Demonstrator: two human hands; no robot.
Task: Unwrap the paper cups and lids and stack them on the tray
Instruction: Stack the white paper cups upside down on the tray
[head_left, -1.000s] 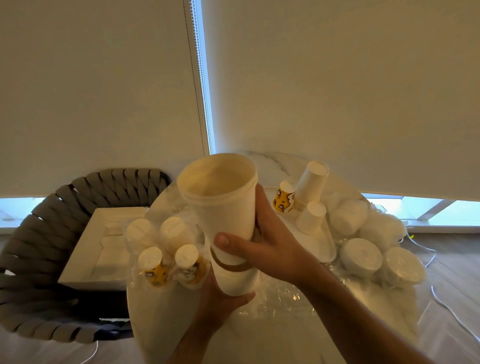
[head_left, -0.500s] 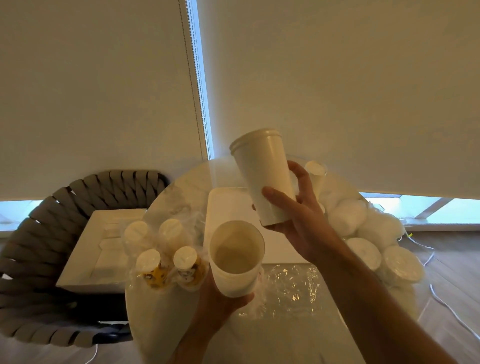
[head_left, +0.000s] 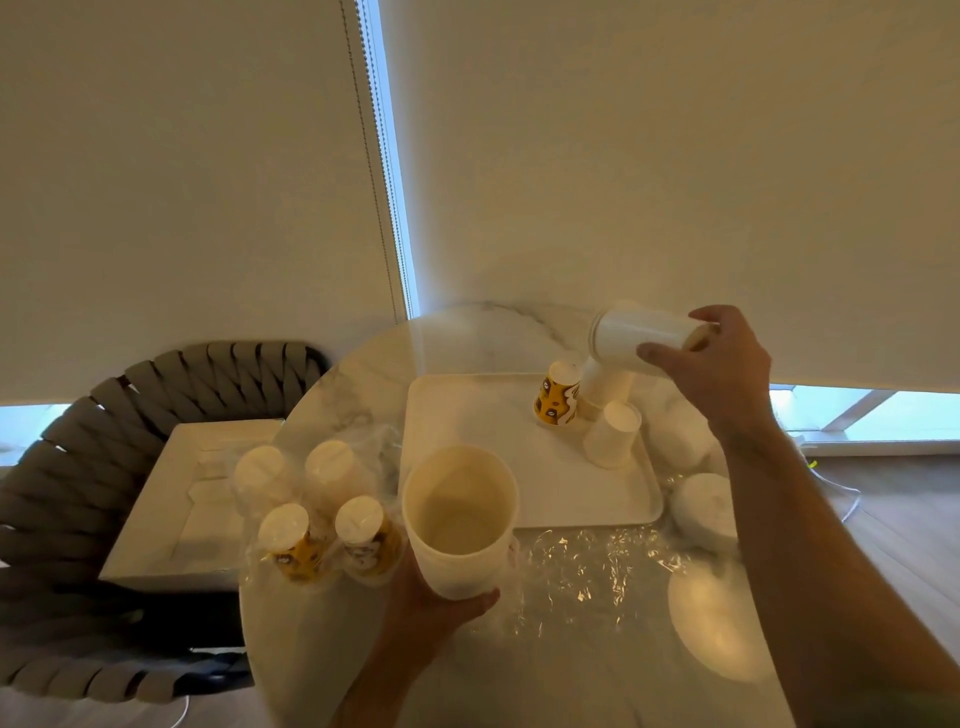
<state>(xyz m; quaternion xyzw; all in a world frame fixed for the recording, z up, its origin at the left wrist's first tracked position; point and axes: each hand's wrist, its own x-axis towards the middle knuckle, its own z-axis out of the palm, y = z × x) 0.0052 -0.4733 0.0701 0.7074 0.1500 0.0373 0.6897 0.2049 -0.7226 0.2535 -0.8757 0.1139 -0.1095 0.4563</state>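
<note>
Right hand (head_left: 727, 364) grips a white cup (head_left: 641, 338) sideways, mouth pointing left, over the tray's (head_left: 488, 441) far right corner. Left hand (head_left: 431, 608) holds a cup stack (head_left: 460, 525) upright, mouth up, near the counter's (head_left: 363, 374) front edge.

We see our two bare forearms entering from the lower edge of the frame, no sleeves, watch, rings or gloves on either, the left hand (head_left: 434, 603) and right hand (head_left: 724, 366) likewise uncovered.
</note>
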